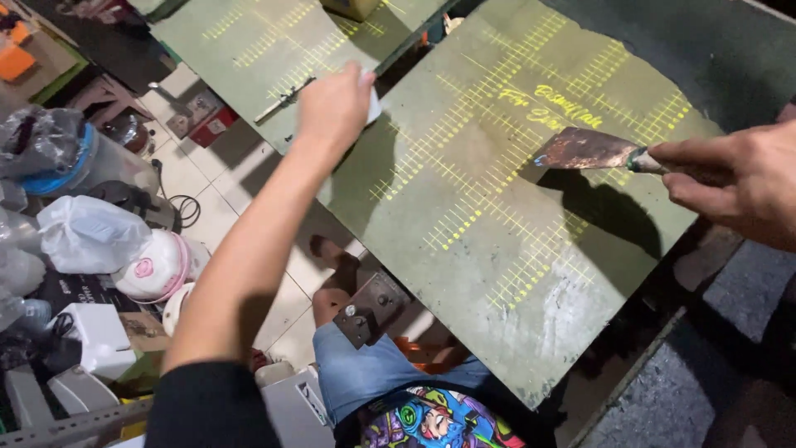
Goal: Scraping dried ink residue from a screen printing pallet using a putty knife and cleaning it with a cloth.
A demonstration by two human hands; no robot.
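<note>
The right hand (734,178) grips a rusty flat metal scraper (584,151), whose blade lies on the large green panel with yellow grid lines (464,249). The left hand (334,106) is closed around a small white object (372,106) at the panel's upper edge.

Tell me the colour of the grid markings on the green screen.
Yellow: rows of short yellow lines on the olive-green screen, clearest in the head view.

Pale tiled floor (195,178), cluttered at left
</note>
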